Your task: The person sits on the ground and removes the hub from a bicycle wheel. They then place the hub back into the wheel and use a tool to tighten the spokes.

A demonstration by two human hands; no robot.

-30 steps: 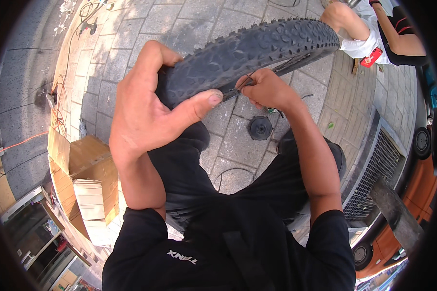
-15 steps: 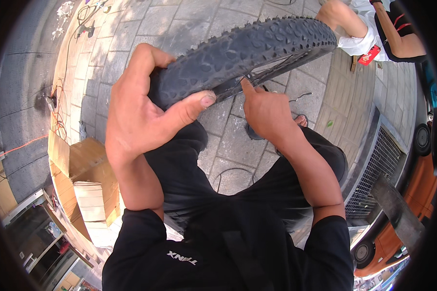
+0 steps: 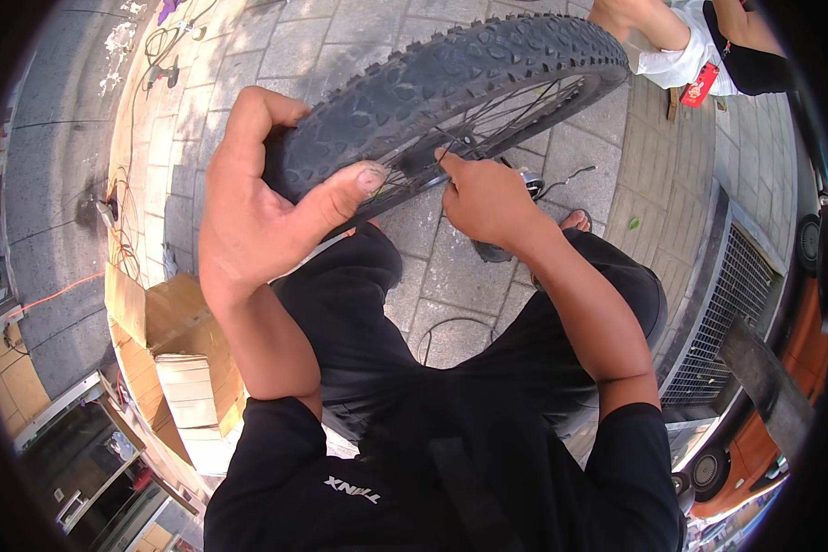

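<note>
An upright, tilted bicycle wheel with a knobby black tire [image 3: 469,60] crosses above my lap, its thin spokes [image 3: 524,106] showing inside the rim. My left hand [image 3: 253,207] is wrapped round the near end of the tire, thumb along the lower side. My right hand [image 3: 492,202] is at the spokes, index finger extended onto them and the other fingers curled; what these hold, if anything, is hidden. A silver round part [image 3: 531,181] with a black cable shows just behind that hand. A dark round object [image 3: 492,250] lies beneath it, mostly covered.
An open cardboard box [image 3: 184,386] stands at my left, with cables [image 3: 161,46] farther up. At right are a metal grate [image 3: 718,322], a dark board [image 3: 764,377] and an orange car [image 3: 805,340]. A seated person's bare leg [image 3: 653,28] is beyond the wheel, top right.
The wheel has shifted left and turned, showing more spokes. My left hand moved with it. My right hand went from a pinch at the rim to an extended index finger among the spokes.
</note>
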